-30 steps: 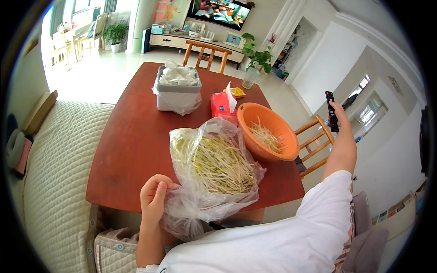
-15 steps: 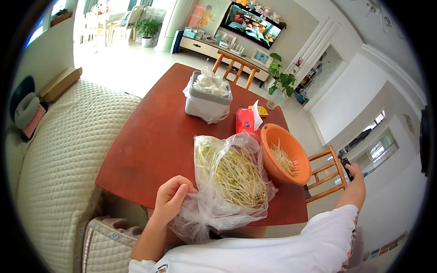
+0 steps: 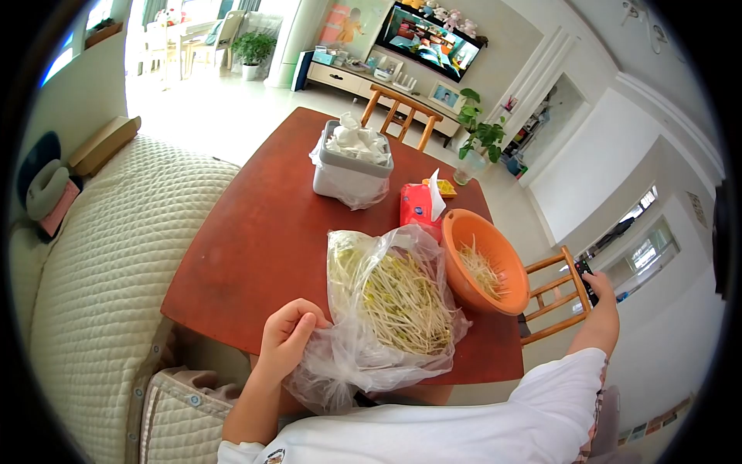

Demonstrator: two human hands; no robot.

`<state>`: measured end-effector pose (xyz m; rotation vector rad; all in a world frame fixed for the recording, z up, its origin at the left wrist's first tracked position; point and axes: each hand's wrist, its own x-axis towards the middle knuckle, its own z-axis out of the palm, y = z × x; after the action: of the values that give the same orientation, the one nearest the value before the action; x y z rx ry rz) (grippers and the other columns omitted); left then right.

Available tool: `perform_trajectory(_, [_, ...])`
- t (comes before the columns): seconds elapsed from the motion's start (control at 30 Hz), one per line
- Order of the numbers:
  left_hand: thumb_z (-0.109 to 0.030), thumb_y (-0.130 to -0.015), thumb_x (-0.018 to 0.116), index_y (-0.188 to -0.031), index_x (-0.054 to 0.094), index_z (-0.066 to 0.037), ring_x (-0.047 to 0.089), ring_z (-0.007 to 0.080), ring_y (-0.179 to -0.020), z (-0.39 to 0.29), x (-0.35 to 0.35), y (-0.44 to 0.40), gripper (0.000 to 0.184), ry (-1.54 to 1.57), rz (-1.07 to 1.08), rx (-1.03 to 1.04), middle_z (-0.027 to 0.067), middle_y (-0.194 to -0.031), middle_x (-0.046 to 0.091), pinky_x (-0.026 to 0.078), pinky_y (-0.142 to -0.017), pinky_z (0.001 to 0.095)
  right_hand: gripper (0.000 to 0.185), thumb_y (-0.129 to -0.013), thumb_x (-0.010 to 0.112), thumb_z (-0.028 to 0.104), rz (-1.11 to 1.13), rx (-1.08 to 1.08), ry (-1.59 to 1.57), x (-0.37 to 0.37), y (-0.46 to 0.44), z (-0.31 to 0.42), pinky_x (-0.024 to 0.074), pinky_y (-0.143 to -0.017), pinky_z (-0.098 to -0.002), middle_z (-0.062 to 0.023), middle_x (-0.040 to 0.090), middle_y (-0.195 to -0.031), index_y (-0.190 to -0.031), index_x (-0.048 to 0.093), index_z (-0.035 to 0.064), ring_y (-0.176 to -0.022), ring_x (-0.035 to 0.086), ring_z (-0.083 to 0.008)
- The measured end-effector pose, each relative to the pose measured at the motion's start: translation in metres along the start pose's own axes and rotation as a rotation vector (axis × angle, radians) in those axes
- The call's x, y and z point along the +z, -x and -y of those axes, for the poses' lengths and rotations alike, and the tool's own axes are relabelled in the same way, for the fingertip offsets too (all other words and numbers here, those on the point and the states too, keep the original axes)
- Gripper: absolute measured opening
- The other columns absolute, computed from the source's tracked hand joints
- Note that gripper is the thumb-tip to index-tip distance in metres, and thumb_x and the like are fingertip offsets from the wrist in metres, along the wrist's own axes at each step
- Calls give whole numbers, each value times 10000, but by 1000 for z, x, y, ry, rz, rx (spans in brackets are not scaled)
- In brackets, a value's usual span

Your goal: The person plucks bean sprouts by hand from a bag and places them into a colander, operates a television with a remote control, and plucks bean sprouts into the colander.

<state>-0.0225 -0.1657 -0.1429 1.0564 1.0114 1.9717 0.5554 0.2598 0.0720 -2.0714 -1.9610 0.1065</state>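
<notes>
My left hand (image 3: 292,334) pinches the edge of a clear plastic bag (image 3: 340,359) at the near side of the table. Bean sprouts (image 3: 406,305) fill the open bag. My right hand (image 3: 600,286), stretched out to the far right beside a wooden chair, is closed on a black remote control (image 3: 587,280). Between the two, an orange basket (image 3: 506,263) with some pale sprouts (image 3: 481,272) inside leans at the table's right edge, next to the bag.
On the red-brown table (image 3: 255,232) stand a grey bin (image 3: 348,179) heaped with tissues, a red tissue pack (image 3: 416,205) and a small yellow packet (image 3: 442,187). Wooden chairs (image 3: 553,298) are at the right and far sides. A television (image 3: 429,42) hangs beyond.
The view has turned, so the table and bag appear further right. My right hand has lowered with the remote, from above the chair to beside its back. My left hand keeps hold of the bag.
</notes>
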Motion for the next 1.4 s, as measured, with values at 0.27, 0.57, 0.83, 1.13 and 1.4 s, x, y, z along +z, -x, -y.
perform_trajectory(0.27, [-16,-936,464,-863,586,14,534,79,-790,0,1,-1,145,-25,-12,-19,38,-855,604,418,-722,212,388,-747,642,327,-45,-30,-32,23,-21,-13,464,-624,-350,-112,649,-744,-883,663,-35,-669,607,-204])
perform_trajectory(0.57, [-51,-938,457,-840,577,17,541,104,-788,-3,3,-1,169,-97,-38,-66,47,-840,587,431,-731,239,305,-742,651,279,-61,-100,-120,47,-52,-22,440,-603,-333,-70,611,-679,-820,655,-15,-647,575,-161])
perform_trajectory(0.83, [-37,-932,457,-843,578,24,543,116,-791,-4,4,0,162,-113,-40,-83,64,-849,584,429,-738,244,332,-751,629,292,-37,-87,-119,57,-65,-33,452,-612,-331,-82,639,-732,-882,658,-11,-655,590,-179])
perform_trajectory(1.13, [-4,-924,452,-866,589,17,518,73,-770,-3,4,-1,151,-92,-36,-47,47,-856,603,404,-682,208,392,-725,649,313,-92,-30,-78,59,-42,-35,453,-674,-368,-160,654,-799,-903,653,-36,-737,604,-246])
perform_trajectory(1.4, [-8,-925,454,-865,588,16,516,74,-760,-2,2,-2,149,-125,-20,-44,50,-860,606,402,-674,208,381,-746,630,328,-90,-21,-195,64,-49,-38,438,-648,-347,-109,629,-756,-883,651,-27,-707,572,-198])
